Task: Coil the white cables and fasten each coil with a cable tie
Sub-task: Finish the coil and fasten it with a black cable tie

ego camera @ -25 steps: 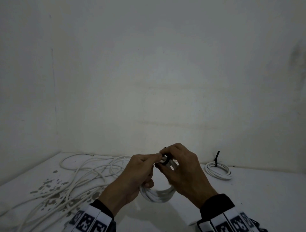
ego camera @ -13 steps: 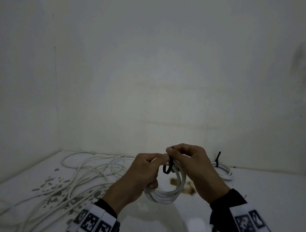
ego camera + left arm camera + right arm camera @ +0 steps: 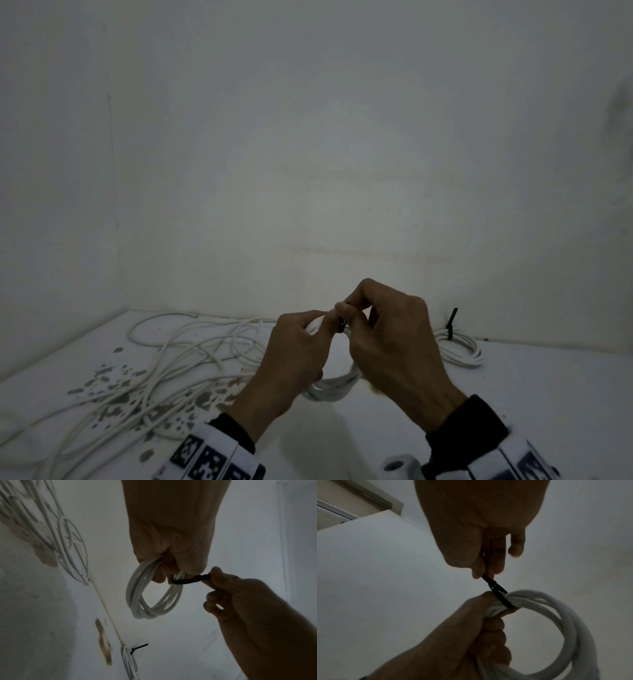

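Note:
My left hand (image 3: 301,346) grips a coil of white cable (image 3: 334,387) held above the table; the coil (image 3: 145,599) hangs below the curled fingers. A black cable tie (image 3: 187,580) loops round the bundle beside those fingers. My right hand (image 3: 380,329) pinches the tie's end between thumb and forefinger, and the tie (image 3: 498,593) runs taut from that pinch down round the coil (image 3: 556,628). In the head view the tie (image 3: 340,325) shows only as a dark sliver between the two hands.
A tangle of loose white cables (image 3: 164,363) lies on the white table (image 3: 548,394) at the left, over flaked paint patches. A coil fastened with a black tie (image 3: 457,346) rests at the back right by the wall. Walls close in behind and left.
The hands have risen slightly and drawn closer. The tie's open loop seen half a second ago has narrowed against the bundle, with my right hand now covering more of the coil.

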The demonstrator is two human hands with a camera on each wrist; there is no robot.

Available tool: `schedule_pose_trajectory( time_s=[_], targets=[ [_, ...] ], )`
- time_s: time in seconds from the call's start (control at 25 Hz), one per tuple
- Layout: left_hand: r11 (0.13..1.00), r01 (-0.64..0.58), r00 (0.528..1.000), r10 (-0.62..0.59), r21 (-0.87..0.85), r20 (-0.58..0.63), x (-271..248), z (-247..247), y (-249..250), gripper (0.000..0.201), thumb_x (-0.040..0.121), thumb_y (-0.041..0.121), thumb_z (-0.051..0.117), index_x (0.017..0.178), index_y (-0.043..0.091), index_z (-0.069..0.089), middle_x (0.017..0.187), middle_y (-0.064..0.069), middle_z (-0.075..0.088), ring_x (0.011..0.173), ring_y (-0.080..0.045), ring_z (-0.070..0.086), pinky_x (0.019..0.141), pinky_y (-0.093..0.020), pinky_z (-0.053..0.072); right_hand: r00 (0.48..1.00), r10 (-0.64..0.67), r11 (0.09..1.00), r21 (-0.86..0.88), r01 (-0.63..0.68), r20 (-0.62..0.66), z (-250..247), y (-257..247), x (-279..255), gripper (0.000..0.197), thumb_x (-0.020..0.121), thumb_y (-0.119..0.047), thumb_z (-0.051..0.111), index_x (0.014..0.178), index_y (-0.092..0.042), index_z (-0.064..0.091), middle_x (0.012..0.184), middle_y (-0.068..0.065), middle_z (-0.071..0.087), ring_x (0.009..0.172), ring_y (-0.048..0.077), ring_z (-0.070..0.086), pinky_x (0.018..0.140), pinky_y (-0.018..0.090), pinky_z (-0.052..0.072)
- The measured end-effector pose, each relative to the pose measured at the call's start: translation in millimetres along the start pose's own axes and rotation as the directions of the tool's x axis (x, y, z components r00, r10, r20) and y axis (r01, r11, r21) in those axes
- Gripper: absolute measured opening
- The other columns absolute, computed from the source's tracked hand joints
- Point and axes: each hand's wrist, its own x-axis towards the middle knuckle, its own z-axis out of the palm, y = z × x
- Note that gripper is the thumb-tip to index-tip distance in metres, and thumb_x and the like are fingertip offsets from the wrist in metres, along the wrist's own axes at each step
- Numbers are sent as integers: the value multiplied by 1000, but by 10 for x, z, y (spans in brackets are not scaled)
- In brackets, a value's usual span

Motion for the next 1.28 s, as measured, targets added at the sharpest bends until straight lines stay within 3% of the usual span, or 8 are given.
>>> schedule_pose_trajectory(
  time_s=[0.08, 0.2, 0.32, 0.4, 0.64, 0.88, 1.16, 1.28],
  targets=[
    [1000, 3, 999, -4, -24, -48, 18, -39, -8, 31, 96, 34, 58, 76, 16, 74, 44, 4, 46, 36, -9, 39, 40, -21, 34, 1000, -1, 1000, 15, 0, 21, -28, -57, -17, 19, 89, -18, 73, 71, -19, 65, 64, -14, 64, 63, 2, 60, 52, 13, 42],
    [996, -7, 998, 2, -85, -59, 32, -97, -8, 29, 95, 31, 60, 78, 14, 76, 43, 1, 36, 35, -11, 32, 40, -20, 29, 996, 78, 986, 144, -82, 32, -188, -215, -19, 24, 89, -14, 71, 67, -19, 63, 64, -12, 65, 69, 0, 63, 59, 11, 46],
    [989, -48, 999, 49, -138, -1, -3, -64, 36, 28, 94, 31, 61, 79, 15, 77, 44, 0, 29, 36, -14, 27, 40, -21, 28, 984, 177, 947, 276, -162, -30, -363, -261, 65, 24, 91, -16, 68, 68, -16, 63, 72, -7, 69, 58, 11, 59, 59, 20, 48],
    [988, -62, 996, 71, -138, 62, -38, -29, 64, 26, 95, 31, 60, 81, 19, 77, 41, 4, 33, 34, -13, 29, 42, -22, 30, 967, 243, 912, 357, -202, -73, -414, -234, 114, 25, 93, -18, 67, 68, -16, 63, 77, -4, 71, 55, 14, 54, 62, 36, 50],
    [996, -64, 988, 71, -55, 138, -134, 55, 50, 21, 96, 30, 57, 89, 23, 76, 39, 11, 40, 35, -11, 34, 41, -23, 36, 904, 400, 824, 492, -282, -150, -357, -73, 149, 30, 93, -13, 64, 64, -10, 59, 70, 6, 68, 55, 24, 52, 63, 39, 46],
    [994, -76, 995, 80, -73, 56, -67, 35, 21, 26, 93, 36, 58, 79, 26, 77, 50, -11, 39, 41, -20, 36, 39, -21, 34, 978, 183, 945, 293, -146, -103, -390, -257, 52, 23, 91, -13, 68, 69, -13, 63, 68, -4, 67, 69, 7, 64, 59, 14, 46],
    [979, -110, 993, 115, -174, 18, -95, -38, -10, 29, 65, 56, 60, 51, 31, 66, 56, -8, 47, 59, -25, 41, 58, -36, 36, 994, -103, 992, 81, 100, 38, -67, -450, -296, 6, 76, -10, 57, 71, -11, 58, 61, 0, 63, 49, 15, 56, 47, 40, 49],
    [988, -44, 999, 43, -145, -10, -97, -33, -9, 39, 78, 53, 62, 48, 28, 63, 58, -11, 42, 53, -22, 39, 47, -27, 36, 999, -49, 990, 131, 47, 6, -111, -403, -245, 12, 82, -13, 65, 71, -13, 63, 64, -4, 66, 49, 11, 57, 45, 28, 47]
  ],
)
